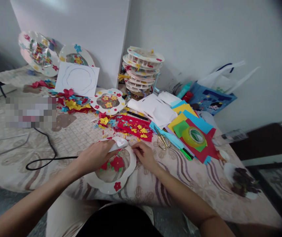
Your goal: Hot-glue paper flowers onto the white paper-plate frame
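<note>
My left hand [95, 156] is closed around a white glue gun [119, 143], its black cord trailing off to the left. Below it, a white scalloped paper frame [128, 174] with a clear centre lies near the table's front edge. A red paper flower [117, 163] with green bits shows inside the frame, and a small red flower [117, 186] sits on the front rim. My right hand [144, 156] pinches its fingertips together at the frame's upper right rim. Whatever is between those fingertips is too small to make out.
Cut paper flowers and scraps [133, 126] lie behind the frame. To the right are gold-handled scissors [164, 141], a tape roll [194, 136] and coloured paper [205, 123]. Finished frames [108, 101] and a stacked tier of frames [143, 69] stand farther back. The black cord [41, 168] loops at left.
</note>
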